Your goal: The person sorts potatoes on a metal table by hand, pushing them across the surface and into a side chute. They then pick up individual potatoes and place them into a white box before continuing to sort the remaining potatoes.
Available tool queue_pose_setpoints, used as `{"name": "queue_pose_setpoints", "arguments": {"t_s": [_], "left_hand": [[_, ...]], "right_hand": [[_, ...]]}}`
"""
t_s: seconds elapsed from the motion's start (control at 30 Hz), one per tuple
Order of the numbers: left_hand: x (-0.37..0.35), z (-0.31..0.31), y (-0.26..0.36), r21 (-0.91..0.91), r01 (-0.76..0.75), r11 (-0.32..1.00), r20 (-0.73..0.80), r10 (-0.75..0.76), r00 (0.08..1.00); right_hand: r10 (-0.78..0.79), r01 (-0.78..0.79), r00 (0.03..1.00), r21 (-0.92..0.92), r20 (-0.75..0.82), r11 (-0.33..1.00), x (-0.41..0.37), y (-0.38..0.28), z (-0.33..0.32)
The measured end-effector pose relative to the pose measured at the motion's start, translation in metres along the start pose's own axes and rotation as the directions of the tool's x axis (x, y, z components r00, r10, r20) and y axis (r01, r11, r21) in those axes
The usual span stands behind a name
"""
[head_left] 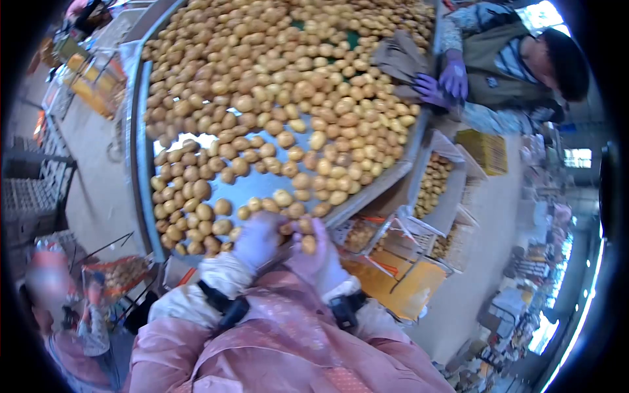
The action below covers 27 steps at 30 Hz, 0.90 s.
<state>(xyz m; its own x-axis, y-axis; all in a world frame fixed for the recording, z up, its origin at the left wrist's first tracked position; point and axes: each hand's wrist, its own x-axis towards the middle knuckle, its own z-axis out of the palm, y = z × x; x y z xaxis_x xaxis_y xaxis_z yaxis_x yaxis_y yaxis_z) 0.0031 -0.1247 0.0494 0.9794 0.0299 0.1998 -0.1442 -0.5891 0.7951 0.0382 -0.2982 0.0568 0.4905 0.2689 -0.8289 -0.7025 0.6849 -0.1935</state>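
Observation:
Many small yellow-brown potatoes [249, 105] lie spread over a metal sorting table [246, 188] before me. Both my hands wear pale lilac gloves and meet at the table's near edge. My right hand [314, 259] is curled palm up, its fingers around a couple of potatoes [308, 245]. Beside it, my left hand [257, 241] is bent inward, its fingers at a potato [286, 228] between the two hands. Blur and the glove hide part of the left fingertips.
At the table's right side stands a co-worker [504, 65] in purple gloves, with a grey-brown cloth [401, 57] close by. A crate of potatoes [432, 183] and a yellow-orange board [400, 286] sit right of me. Another person [85, 340] is at lower left, near a potato-filled bag [121, 275].

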Motion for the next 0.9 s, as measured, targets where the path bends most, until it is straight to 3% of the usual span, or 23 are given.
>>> {"name": "queue_pose_setpoints", "arguments": {"t_s": [0.03,0.07,0.13,0.17,0.2,0.23,0.27,0.3,0.37,0.4,0.43,0.5,0.53,0.6,0.63,0.67,0.7,0.73,0.77,0.87,0.9], "left_hand": [[0.001,0.011,0.001,0.047,0.208,0.977,0.49,-0.204,0.848],[-0.049,0.037,-0.022,0.116,0.081,0.99,0.336,-0.115,0.935],[-0.057,0.008,-0.007,0.045,-0.11,0.993,0.272,0.093,0.958],[-0.054,-0.011,-0.004,0.107,-0.023,0.994,0.314,-0.012,0.949],[-0.051,-0.031,-0.01,0.168,0.058,0.984,0.348,-0.115,0.93],[-0.06,-0.047,-0.025,0.292,0.123,0.949,0.18,-0.181,0.967],[-0.067,-0.061,-0.037,0.437,0.283,0.854,0.034,-0.331,0.943],[-0.086,-0.058,-0.071,0.492,0.305,0.815,-0.116,-0.286,0.951],[-0.089,-0.066,-0.084,0.514,0.344,0.786,0.031,-0.418,0.908],[-0.085,-0.066,-0.087,0.562,0.324,0.761,0.106,-0.455,0.884],[-0.078,-0.064,-0.086,0.58,0.314,0.751,0.132,-0.468,0.874],[-0.063,-0.054,-0.08,0.616,0.295,0.73,0.188,-0.501,0.845],[-0.061,-0.051,-0.079,0.623,0.304,0.721,0.196,-0.519,0.832],[-0.055,-0.047,-0.088,0.643,0.318,0.696,0.198,-0.552,0.81],[-0.059,-0.047,-0.096,0.612,0.315,0.726,0.195,-0.525,0.829],[-0.058,-0.051,-0.095,0.583,0.358,0.729,0.15,-0.53,0.835],[-0.056,-0.057,-0.095,0.554,0.398,0.731,0.105,-0.535,0.838],[-0.056,-0.062,-0.095,0.524,0.437,0.731,0.061,-0.544,0.837],[-0.064,-0.064,-0.105,0.418,0.373,0.828,-0.061,-0.384,0.921],[-0.079,-0.082,-0.082,0.325,0.519,0.79,-0.329,-0.421,0.846],[-0.091,-0.083,-0.077,0.38,0.552,0.742,-0.343,-0.442,0.829]], "right_hand": [[-0.059,0.079,0.994,-0.226,0.094,0.971,-0.009,-0.002,-0.003],[-0.125,0.188,0.977,-0.424,0.172,0.886,-0.014,-0.01,-0.011],[-0.274,0.405,0.914,-0.713,0.3,0.573,-0.017,-0.03,-0.035],[-0.429,0.51,0.816,-0.832,0.388,0.217,-0.021,-0.053,-0.048],[-0.523,0.505,0.68,-0.845,0.514,-0.174,-0.025,-0.086,-0.063],[-0.479,0.539,0.34,-0.585,0.809,-0.606,-0.027,-0.131,-0.082],[-0.554,0.381,0.293,-0.627,0.779,-0.679,-0.044,-0.178,-0.094],[-0.653,0.197,0.256,-0.7,0.713,-0.687,-0.063,-0.236,-0.113],[-0.762,-0.302,0.197,-0.701,0.617,-0.646,-0.092,-0.334,-0.153],[-0.545,-0.668,0.122,-0.338,0.829,-0.663,-0.099,-0.364,-0.163],[-0.684,-0.437,0.163,-0.569,0.711,-0.697,-0.084,-0.368,-0.172],[-0.689,-0.22,0.252,-0.653,0.68,-0.725,-0.055,-0.325,-0.146],[-0.584,-0.04,0.347,-0.61,0.734,-0.791,-0.036,-0.281,-0.116],[-0.266,0.364,0.494,-0.475,0.828,-0.801,-0.001,-0.174,-0.048],[-0.084,0.546,0.493,-0.383,0.866,-0.745,0.014,-0.122,-0.017],[0.073,0.7,0.421,-0.273,0.904,-0.661,0.031,-0.069,0.012],[0.126,0.829,0.332,-0.226,0.935,-0.511,0.047,-0.022,0.035],[0.218,0.78,0.206,-0.026,0.954,-0.625,0.061,0.018,0.056],[0.234,0.737,0.296,-0.065,0.926,-0.673,0.082,0.055,0.055],[0.382,0.657,0.593,-0.153,0.709,-0.738,0.106,0.078,0.074],[0.434,0.633,0.681,-0.177,0.589,-0.753,0.105,0.079,0.081]]}}
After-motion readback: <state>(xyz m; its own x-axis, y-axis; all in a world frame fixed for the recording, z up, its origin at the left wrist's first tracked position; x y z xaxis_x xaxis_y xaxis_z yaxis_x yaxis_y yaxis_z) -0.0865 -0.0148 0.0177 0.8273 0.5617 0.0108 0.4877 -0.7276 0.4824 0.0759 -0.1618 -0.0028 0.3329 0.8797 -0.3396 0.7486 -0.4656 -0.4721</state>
